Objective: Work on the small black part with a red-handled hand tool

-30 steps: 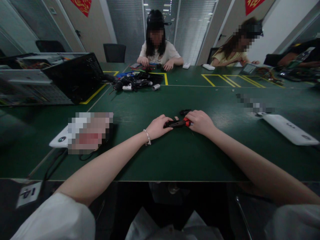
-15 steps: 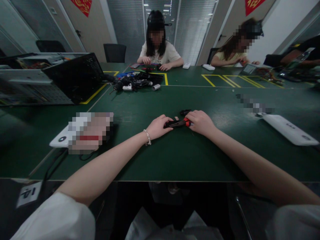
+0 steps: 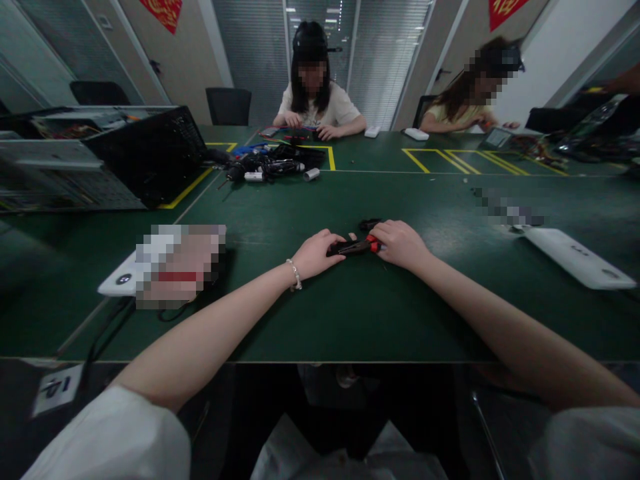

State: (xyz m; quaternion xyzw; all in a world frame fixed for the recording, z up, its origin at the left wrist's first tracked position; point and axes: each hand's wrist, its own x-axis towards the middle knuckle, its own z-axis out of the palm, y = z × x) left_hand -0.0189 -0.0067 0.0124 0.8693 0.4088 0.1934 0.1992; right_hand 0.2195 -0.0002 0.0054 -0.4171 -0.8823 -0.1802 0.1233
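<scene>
My right hand is closed round the red handles of a pair of pliers, whose dark jaws point left. A small black piece sits between the fingers and thumb of my left hand; its kind does not show. The plier jaws lie against this piece, though I cannot tell whether they grip it. Just beyond my hands, another black part lies on the green table, with a small pale scrap close by.
An opened computer case stands at the left. Tangled cables and black parts lie farther back. White power banks flank me, one at left, one at right. Two people sit across the table.
My hands and the pliers stay almost in the same place. At the far right, a person's arm has shifted.
</scene>
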